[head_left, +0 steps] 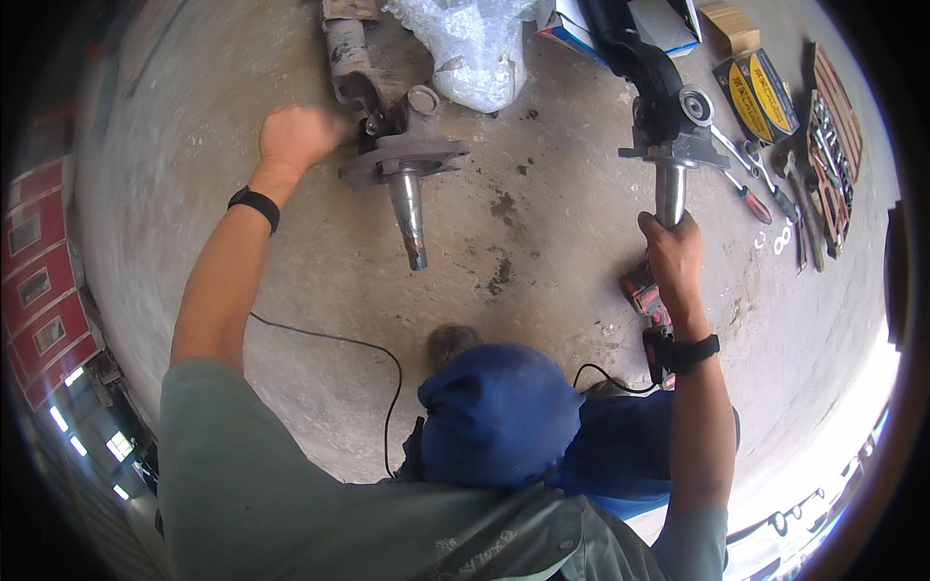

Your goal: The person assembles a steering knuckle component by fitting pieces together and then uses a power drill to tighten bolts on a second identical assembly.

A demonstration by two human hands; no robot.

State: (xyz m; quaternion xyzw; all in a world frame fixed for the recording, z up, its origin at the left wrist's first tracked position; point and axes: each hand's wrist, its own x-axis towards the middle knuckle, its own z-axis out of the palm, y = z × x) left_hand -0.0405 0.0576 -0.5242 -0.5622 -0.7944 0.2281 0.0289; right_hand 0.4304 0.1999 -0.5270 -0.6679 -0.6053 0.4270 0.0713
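My left hand (296,138) is blurred at the left side of a rusty, used steering knuckle (402,160), and its fingers are smeared by motion. Whether it grips the part cannot be made out. The worn knuckle's tapered spindle (408,218) points toward me. On the right, my right hand (673,254) is closed around the shiny spindle (670,194) of a black, clean-looking steering knuckle (668,121). That knuckle's curved arm reaches away to the far edge. A red and black cordless power tool (643,292) lies beside my right hand, partly covered by my wrist.
Bubble wrap (480,53) lies between the knuckles. Beyond the black knuckle are an open white and blue box (567,24), a yellow and black box (759,95) and a cardboard box (730,27). Screwdrivers (754,205) and a tool case (835,145) lie right. A thin cable (334,336) crosses the concrete floor.
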